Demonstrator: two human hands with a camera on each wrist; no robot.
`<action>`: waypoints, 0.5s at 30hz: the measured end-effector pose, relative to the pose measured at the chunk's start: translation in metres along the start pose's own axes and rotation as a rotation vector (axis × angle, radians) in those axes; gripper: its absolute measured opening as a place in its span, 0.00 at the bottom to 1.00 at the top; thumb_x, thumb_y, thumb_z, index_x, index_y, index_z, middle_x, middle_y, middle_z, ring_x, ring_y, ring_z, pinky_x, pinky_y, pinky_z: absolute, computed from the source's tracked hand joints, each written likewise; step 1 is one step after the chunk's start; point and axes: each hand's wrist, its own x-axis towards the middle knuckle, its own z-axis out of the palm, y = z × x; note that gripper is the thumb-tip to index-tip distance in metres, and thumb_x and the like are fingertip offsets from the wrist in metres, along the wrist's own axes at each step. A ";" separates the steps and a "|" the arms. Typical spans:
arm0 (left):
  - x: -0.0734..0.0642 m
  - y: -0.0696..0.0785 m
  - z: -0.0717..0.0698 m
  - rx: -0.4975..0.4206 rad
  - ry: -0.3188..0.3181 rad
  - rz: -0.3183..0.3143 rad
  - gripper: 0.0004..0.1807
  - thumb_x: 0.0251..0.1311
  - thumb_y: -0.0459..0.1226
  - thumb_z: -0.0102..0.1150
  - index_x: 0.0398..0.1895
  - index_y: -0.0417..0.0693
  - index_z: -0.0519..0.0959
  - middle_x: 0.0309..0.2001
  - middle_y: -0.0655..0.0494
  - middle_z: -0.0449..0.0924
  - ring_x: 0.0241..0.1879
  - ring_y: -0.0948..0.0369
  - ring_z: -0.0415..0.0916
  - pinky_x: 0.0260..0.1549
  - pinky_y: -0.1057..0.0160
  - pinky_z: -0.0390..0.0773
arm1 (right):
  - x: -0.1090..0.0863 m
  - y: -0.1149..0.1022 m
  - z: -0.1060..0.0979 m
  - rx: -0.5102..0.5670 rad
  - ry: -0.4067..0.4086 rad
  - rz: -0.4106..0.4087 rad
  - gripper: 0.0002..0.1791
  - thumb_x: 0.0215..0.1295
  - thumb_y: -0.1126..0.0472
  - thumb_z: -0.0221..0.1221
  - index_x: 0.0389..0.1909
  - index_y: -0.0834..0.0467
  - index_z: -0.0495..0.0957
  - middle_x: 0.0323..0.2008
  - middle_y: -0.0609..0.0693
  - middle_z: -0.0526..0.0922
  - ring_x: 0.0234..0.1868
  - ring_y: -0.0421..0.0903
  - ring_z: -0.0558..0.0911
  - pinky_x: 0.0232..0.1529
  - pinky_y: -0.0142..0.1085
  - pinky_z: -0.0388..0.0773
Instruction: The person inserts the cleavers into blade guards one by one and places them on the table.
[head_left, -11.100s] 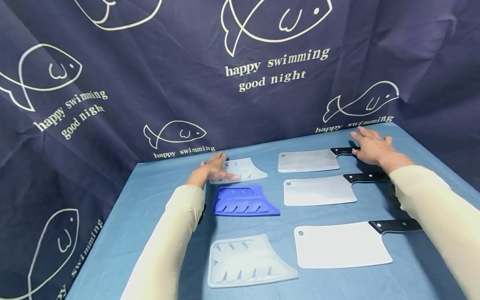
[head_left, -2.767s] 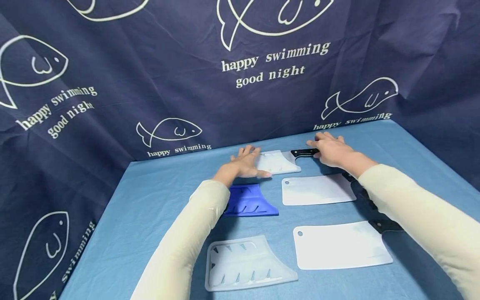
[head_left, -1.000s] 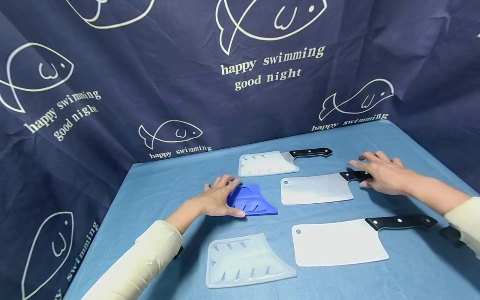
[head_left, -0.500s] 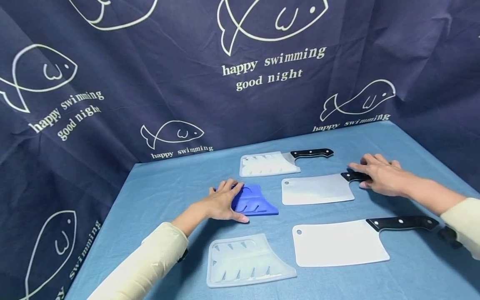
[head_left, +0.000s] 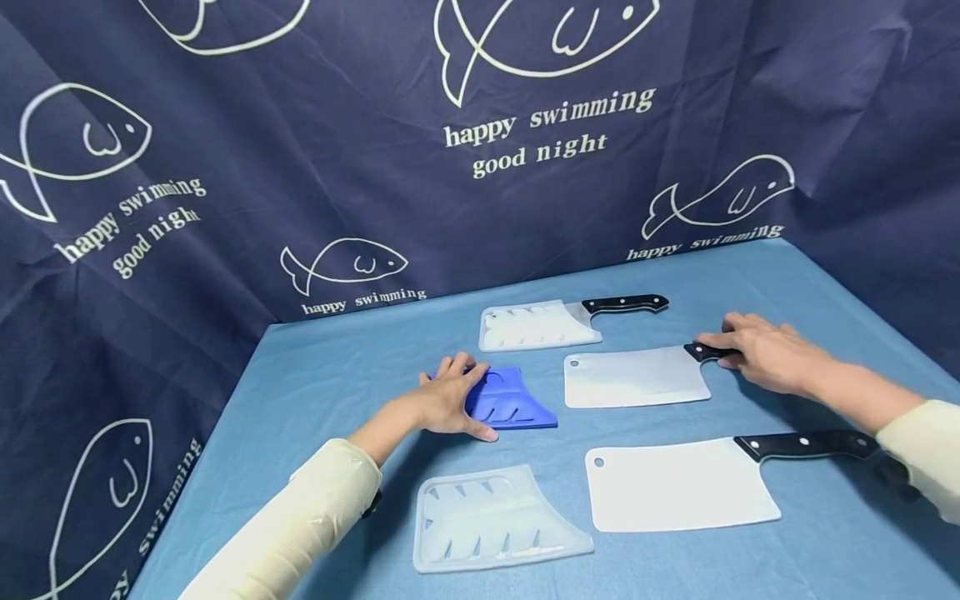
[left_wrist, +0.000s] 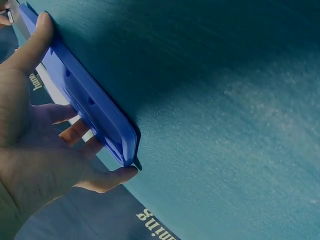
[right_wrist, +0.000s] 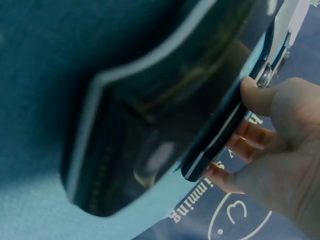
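Note:
My left hand [head_left: 444, 403] holds the blue cleaver sheath [head_left: 510, 400] by its left part, thumb at the near edge and fingers at the far edge. The sheath lies flat on the table, its left end hidden under the hand. My right hand [head_left: 772, 353] grips the black handle [right_wrist: 220, 135] of the middle cleaver [head_left: 637, 380], thumb on one side and fingers on the other. That bare blade lies flat, a short gap right of the blue sheath. In the right wrist view, the nearest cleaver's handle [right_wrist: 155, 145] looms large and blurred in front.
At the back lies a cleaver [head_left: 622, 303] with its blade inside a translucent white sheath [head_left: 540, 327]. Nearest the front are another translucent sheath [head_left: 495, 521] and a bare cleaver [head_left: 678, 487], side by side. A dark blue curtain [head_left: 360, 150] hangs behind the blue tabletop [head_left: 330, 367].
Earlier the back cleaver went into its white sheath and both hands left it. They then moved to the blue sheath and middle cleaver; just now the right fingers closed on that handle.

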 end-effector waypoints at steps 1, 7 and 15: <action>0.000 0.000 0.001 -0.001 0.001 0.002 0.59 0.42 0.64 0.69 0.75 0.49 0.54 0.66 0.52 0.55 0.64 0.51 0.52 0.54 0.31 0.58 | -0.001 0.000 0.001 -0.007 0.015 -0.009 0.23 0.60 0.66 0.62 0.58 0.58 0.78 0.30 0.47 0.66 0.28 0.44 0.63 0.21 0.36 0.56; 0.002 -0.003 0.004 -0.022 0.042 0.011 0.59 0.39 0.63 0.72 0.73 0.48 0.58 0.64 0.52 0.58 0.62 0.52 0.54 0.51 0.33 0.61 | -0.004 0.002 0.005 -0.020 0.076 -0.053 0.24 0.55 0.71 0.62 0.55 0.60 0.80 0.26 0.45 0.62 0.28 0.43 0.61 0.20 0.33 0.55; 0.002 -0.007 0.009 -0.075 0.149 0.005 0.61 0.31 0.63 0.75 0.72 0.50 0.62 0.62 0.53 0.61 0.59 0.55 0.57 0.50 0.34 0.62 | -0.004 0.002 -0.002 0.016 0.093 -0.012 0.32 0.45 0.78 0.58 0.57 0.62 0.78 0.32 0.46 0.67 0.36 0.46 0.65 0.29 0.39 0.56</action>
